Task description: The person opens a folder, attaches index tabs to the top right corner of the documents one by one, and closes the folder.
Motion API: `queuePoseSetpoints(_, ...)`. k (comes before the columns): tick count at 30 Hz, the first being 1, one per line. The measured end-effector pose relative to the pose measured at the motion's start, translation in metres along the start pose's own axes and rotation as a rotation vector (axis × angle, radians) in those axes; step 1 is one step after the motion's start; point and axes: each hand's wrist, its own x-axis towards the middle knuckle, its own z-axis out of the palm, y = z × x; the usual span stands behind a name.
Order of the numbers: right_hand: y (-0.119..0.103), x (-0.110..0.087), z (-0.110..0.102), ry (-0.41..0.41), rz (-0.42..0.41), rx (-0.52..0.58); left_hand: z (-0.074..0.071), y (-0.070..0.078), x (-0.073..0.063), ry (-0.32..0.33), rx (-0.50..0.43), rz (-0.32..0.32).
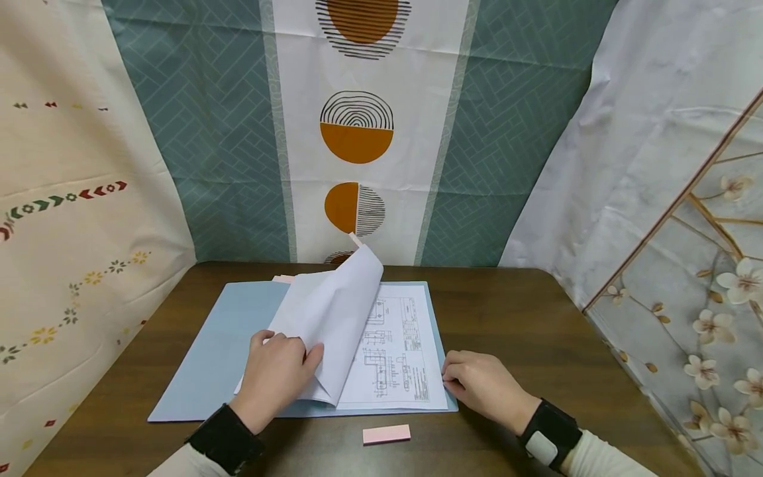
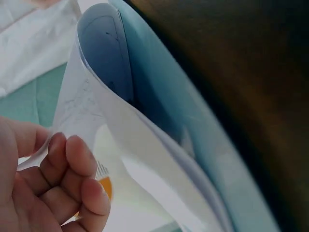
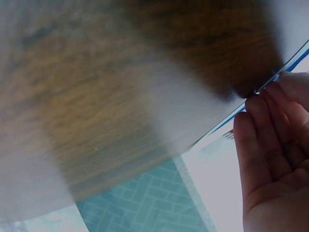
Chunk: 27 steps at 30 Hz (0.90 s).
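A light-blue folder (image 1: 203,364) lies spread on the table with printed sheets on its right side. My left hand (image 1: 277,371) pinches the edge of a lifted white sheet (image 1: 346,311), which curls over toward the left. The left wrist view shows my thumb and fingers on that sheet (image 2: 72,101). Below it lies a technical drawing sheet (image 1: 411,371) with line diagrams. At the folder's lower right edge, my right hand (image 1: 485,387) holds the border between thumb and fingertips. A pink sticky tab (image 1: 356,240) sticks out from the lifted sheet's top.
A pad of pink sticky notes (image 1: 386,434) lies in front of the folder on the dark wooden table (image 1: 495,318). Another pink tab (image 1: 283,279) shows at the folder's top edge. Patterned curtains (image 1: 381,139) hang behind the table and along both sides.
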Motion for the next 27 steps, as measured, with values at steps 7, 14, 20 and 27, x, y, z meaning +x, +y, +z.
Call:
queuePoseSetpoints(7, 0.0, 0.001, -0.002, 0.0, -0.006, -0.011, 0.001, -0.022, -0.009, -0.021, -0.081, -0.079)
queuePoseSetpoints(14, 0.001, -0.001, -0.001, 0.028, -0.026, -0.002, 0.0, -0.037, -0.006, 0.036, -0.316, -0.245)
queuePoseSetpoints(20, -0.002, -0.001, -0.001, 0.014, -0.013, 0.014, -0.004, -0.043, 0.0, 0.143, -0.416, -0.252)
queuePoseSetpoints(27, -0.004, -0.001, -0.003, 0.02, -0.015, 0.008, -0.005, -0.043, -0.004, 0.1, -0.144, -0.103)
